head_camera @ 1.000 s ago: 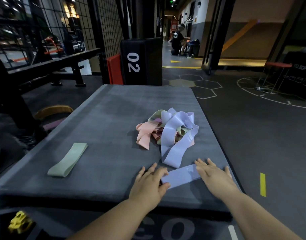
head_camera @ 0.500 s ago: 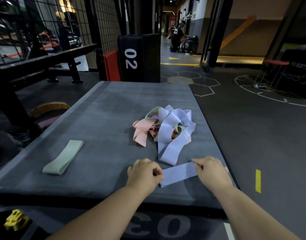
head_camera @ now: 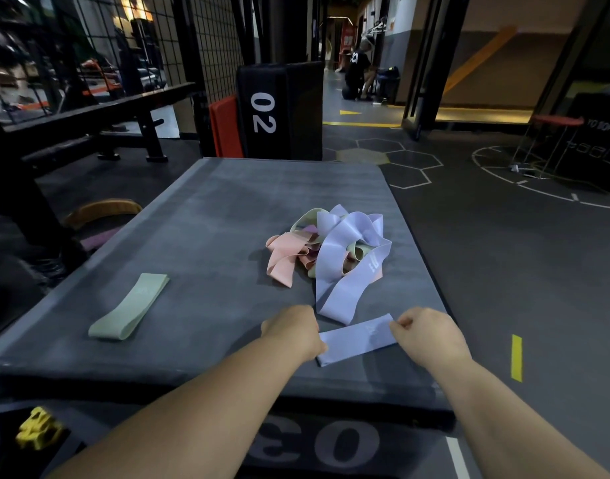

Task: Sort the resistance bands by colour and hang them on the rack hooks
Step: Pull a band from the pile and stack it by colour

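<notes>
Near mat (head_camera: 227,216) front edge: L grip (head_camera: 293,331), R grip (head_camera: 431,331) pinching flat lilac band (head_camera: 358,340) ends

Dim indoors, lit by warm lamps (head_camera: 134,8) far back left and a glowing floor strip (head_camera: 483,114) at right. Soft shadow beside the band pile (head_camera: 334,243). Bent at the edges (yellow object (head_camera: 37,432) smeared).

Near edge: the flat lilac band (head_camera: 357,338), plain with a faint white print. Off to the side, the sage-green band (head_camera: 129,307), one pale tone. In the heap, a salmon-pink band (head_camera: 282,257) and a lilac loop (head_camera: 345,271). The mat (head_camera: 210,219) is dusty grey; the box (head_camera: 279,108) black, white "02"; a yellow dash (head_camera: 516,357) on the dark floor (head_camera: 503,254).
</notes>
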Demonstrator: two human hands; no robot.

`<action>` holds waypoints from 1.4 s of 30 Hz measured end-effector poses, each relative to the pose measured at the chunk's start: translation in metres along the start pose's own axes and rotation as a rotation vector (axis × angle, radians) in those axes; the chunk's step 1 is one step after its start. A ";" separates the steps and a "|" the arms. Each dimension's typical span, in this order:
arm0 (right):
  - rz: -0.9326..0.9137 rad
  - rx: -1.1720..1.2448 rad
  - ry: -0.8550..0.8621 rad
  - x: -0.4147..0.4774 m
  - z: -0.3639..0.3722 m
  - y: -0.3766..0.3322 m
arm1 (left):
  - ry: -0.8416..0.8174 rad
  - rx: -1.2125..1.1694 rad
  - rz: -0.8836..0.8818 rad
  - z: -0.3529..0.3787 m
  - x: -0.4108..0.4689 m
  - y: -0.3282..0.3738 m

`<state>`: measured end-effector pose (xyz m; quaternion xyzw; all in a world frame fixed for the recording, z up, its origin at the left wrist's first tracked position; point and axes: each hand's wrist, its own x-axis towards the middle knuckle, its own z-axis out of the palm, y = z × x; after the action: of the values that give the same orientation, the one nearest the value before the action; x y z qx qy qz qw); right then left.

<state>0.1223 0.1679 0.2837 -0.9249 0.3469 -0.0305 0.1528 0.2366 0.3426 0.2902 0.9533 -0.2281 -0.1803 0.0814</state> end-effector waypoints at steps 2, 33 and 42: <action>0.001 -0.008 -0.029 -0.001 -0.002 -0.001 | -0.025 0.031 -0.012 -0.001 0.002 0.002; 0.251 1.065 -0.012 -0.006 -0.006 -0.055 | -0.058 -0.691 0.047 -0.033 -0.022 -0.061; 0.077 0.860 -0.051 0.003 -0.003 -0.157 | 0.091 -0.887 -0.071 -0.053 -0.038 -0.139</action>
<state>0.2231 0.2771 0.3341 -0.7638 0.3330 -0.1438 0.5339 0.2820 0.4870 0.3171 0.8404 -0.0923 -0.2213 0.4860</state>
